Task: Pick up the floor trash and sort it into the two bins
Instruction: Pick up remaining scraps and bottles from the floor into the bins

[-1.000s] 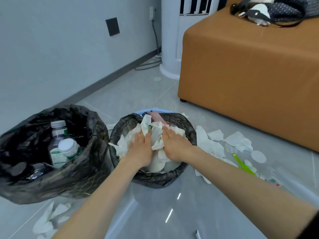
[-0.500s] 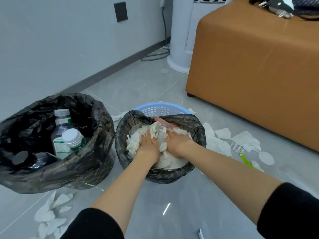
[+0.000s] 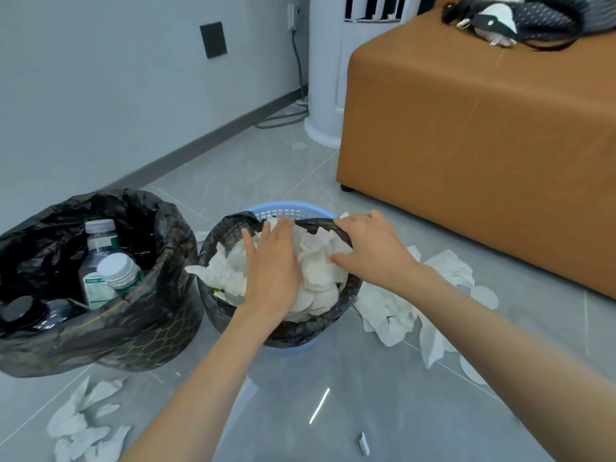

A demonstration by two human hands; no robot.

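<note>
My left hand (image 3: 271, 268) has its grip fully open: fingers straight and close together, palm down, lying flat on the heap of white tissues (image 3: 320, 261) and holding nothing. The fingertips point to 12 o'clock and reach the far side of the heap. The forearm comes up bare from 6 o'clock.

My right hand (image 3: 373, 248) is open too, with the fingers loosely spread and the thumb stretched toward 9 o'clock onto the tissues. Its fingertips lie at the far edge of the black liner (image 3: 220, 238); I cannot tell whether they press on it. It pinches nothing. That forearm comes in from 4 o'clock, with the wrist over the bin's right edge.

Both hands are over the blue basket bin (image 3: 290, 208), which stands mid-view and is filled with tissues nearly to the rim. At 9 o'clock from it, just beside it, stands the larger black-bagged bin (image 3: 160, 261). It holds a clear bottle (image 3: 96, 258), a white-capped jar (image 3: 116, 270) and a black-capped bottle (image 3: 18, 308).

More trash lies on the floor (image 3: 416, 411): crumpled tissues (image 3: 393, 311) at 3 to 4 o'clock of the blue bin, round pads (image 3: 483, 296) beyond them, another tissue pile (image 3: 86, 425) at 7 o'clock, and a small white scrap (image 3: 364, 443) at 5 o'clock.
</note>
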